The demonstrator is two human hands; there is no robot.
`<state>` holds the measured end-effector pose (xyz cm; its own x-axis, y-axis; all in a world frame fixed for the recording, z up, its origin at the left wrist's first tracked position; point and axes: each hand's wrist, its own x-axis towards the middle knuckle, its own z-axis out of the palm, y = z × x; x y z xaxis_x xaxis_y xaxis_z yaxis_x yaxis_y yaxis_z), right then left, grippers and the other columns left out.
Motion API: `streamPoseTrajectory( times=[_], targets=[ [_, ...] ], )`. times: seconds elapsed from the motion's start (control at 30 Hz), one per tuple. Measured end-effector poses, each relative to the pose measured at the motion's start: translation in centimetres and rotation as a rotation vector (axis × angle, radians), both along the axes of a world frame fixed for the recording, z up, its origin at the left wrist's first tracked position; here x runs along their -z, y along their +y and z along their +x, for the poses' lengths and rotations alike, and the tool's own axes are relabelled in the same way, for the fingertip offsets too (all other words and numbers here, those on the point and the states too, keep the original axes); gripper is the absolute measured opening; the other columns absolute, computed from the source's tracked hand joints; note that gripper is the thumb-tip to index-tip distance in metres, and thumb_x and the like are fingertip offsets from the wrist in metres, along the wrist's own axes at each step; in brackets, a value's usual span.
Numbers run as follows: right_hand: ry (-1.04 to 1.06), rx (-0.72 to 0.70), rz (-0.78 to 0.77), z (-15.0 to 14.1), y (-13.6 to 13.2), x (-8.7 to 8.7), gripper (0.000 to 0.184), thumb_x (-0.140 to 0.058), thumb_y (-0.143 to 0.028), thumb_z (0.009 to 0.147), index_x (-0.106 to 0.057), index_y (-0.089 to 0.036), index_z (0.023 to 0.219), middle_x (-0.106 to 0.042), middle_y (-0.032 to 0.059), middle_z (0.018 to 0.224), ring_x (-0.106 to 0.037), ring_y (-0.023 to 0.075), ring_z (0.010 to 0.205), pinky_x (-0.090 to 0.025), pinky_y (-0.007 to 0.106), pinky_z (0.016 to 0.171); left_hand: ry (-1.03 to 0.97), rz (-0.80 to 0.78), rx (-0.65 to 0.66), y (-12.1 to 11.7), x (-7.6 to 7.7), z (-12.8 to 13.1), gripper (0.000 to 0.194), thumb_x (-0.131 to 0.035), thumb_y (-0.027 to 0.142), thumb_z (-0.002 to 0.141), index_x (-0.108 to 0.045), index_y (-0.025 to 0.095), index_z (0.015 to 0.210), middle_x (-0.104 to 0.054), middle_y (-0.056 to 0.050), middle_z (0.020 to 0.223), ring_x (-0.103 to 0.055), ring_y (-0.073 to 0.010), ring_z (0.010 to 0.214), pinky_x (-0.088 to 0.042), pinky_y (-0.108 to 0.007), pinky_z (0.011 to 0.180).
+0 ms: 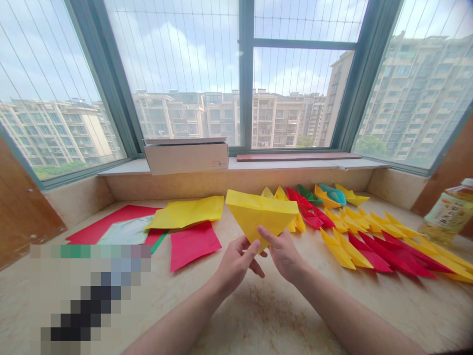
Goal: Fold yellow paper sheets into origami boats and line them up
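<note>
Both hands hold one piece of folded yellow paper (260, 214) above the counter. Its wide band is at the top, and it narrows to a point at the bottom. My left hand (240, 261) grips it near the lower tip, thumb in front and the other fingers partly behind. On the right side of the tip, my right hand (284, 251) presses its thumb on the front face; its other fingers are mostly hidden behind the paper. Folded paper boats stand beyond and to the right, among them red boats (306, 209) partly behind the held paper.
Yellow sheets (188, 212), a red square (194, 246) and a larger red sheet (121, 222) lie left. Dark red and yellow boats (395, 251) fill the right side, beside a bottle (451, 212). A white box (186, 158) rests on the window ledge. A blurred patch covers the lower left.
</note>
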<state>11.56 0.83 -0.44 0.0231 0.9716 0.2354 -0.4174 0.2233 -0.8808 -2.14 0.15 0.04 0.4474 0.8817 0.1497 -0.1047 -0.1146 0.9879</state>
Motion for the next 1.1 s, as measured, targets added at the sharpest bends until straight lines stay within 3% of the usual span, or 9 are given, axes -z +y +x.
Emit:
streamPoseTrajectory(
  times=[0.13, 0.33, 0.5, 0.63, 0.73, 0.93, 1.1],
  targets=[
    [0.023, -0.107, -0.02, 0.0, -0.4, -0.2, 0.033, -0.076, -0.042, 0.076, -0.066, -0.018, 0.096, -0.065, 0.0045, 0.084, -0.051, 0.0144, 0.062, -0.038, 0.023, 0.045, 0.003, -0.012, -0.028, 0.4, 0.0, -0.1, 0.043, -0.063, 0.052, 0.085, -0.065, 0.01, 0.095, -0.065, -0.004, 0.072, -0.063, -0.0123, 0.044, -0.048, -0.022, 0.046],
    [0.014, -0.138, -0.004, -0.1, -0.4, 0.1, 0.03, -0.073, -0.045, 0.079, -0.066, -0.018, 0.091, -0.062, 0.0008, 0.074, -0.045, 0.0123, 0.055, -0.037, 0.025, 0.048, -0.043, -0.027, -0.078, 0.0, -0.2, 0.2, 0.047, -0.061, 0.058, 0.084, -0.065, 0.012, 0.09, -0.066, -0.004, 0.067, -0.063, -0.014, 0.042, -0.048, -0.023, 0.043],
    [0.004, -0.156, -0.004, -0.4, -0.6, 0.0, 0.034, -0.074, -0.046, 0.078, -0.067, -0.019, 0.097, -0.066, 0.0042, 0.083, -0.052, 0.0158, 0.062, -0.041, 0.026, 0.048, -0.038, -0.025, -0.119, -0.1, -0.1, 0.1, 0.05, -0.059, 0.059, 0.085, -0.067, 0.01, 0.082, -0.065, -0.005, 0.059, -0.061, -0.0143, 0.04, -0.046, -0.022, 0.041],
    [0.03, -0.196, -0.021, -0.5, -0.9, -0.1, 0.029, -0.075, -0.042, 0.077, -0.067, -0.018, 0.094, -0.067, 0.0045, 0.08, -0.055, 0.0172, 0.061, -0.043, 0.026, 0.045, -0.044, -0.027, -0.075, 0.1, 0.3, 0.0, 0.05, -0.061, 0.058, 0.084, -0.068, 0.009, 0.08, -0.064, -0.006, 0.056, -0.06, -0.0149, 0.041, -0.047, -0.023, 0.04],
    [0.054, -0.207, -0.024, -0.4, -1.1, -0.2, 0.033, -0.074, -0.038, 0.078, -0.067, -0.019, 0.103, -0.07, 0.0073, 0.09, -0.063, 0.0228, 0.072, -0.049, 0.029, 0.047, -0.08, -0.036, -0.053, 0.1, 0.3, 0.0, 0.046, -0.064, 0.057, 0.081, -0.066, 0.011, 0.078, -0.059, -0.002, 0.051, -0.055, -0.013, 0.038, -0.046, -0.023, 0.037],
    [0.064, -0.09, 0.024, 0.2, -0.9, -1.0, 0.042, -0.073, -0.04, 0.08, -0.063, -0.022, 0.116, -0.072, 0.0086, 0.104, -0.067, 0.0288, 0.097, -0.058, 0.04, 0.072, -0.003, 0.011, -0.057, 0.4, -0.5, -0.4, 0.045, -0.062, 0.053, 0.085, -0.062, 0.012, 0.067, -0.055, 0.0, 0.046, -0.047, -0.0085, 0.033, -0.036, -0.019, 0.034],
    [0.05, 0.097, 0.086, 1.3, 0.2, -0.7, 0.048, -0.079, -0.038, 0.074, -0.064, -0.023, 0.116, -0.073, 0.0083, 0.107, -0.064, 0.0303, 0.109, -0.053, 0.045, 0.089, -0.039, 0.004, -0.064, 0.8, -0.2, -0.8, 0.04, -0.066, 0.049, 0.083, -0.067, 0.01, 0.073, -0.06, -0.003, 0.049, -0.055, -0.0121, 0.04, -0.046, -0.022, 0.043]
  ],
)
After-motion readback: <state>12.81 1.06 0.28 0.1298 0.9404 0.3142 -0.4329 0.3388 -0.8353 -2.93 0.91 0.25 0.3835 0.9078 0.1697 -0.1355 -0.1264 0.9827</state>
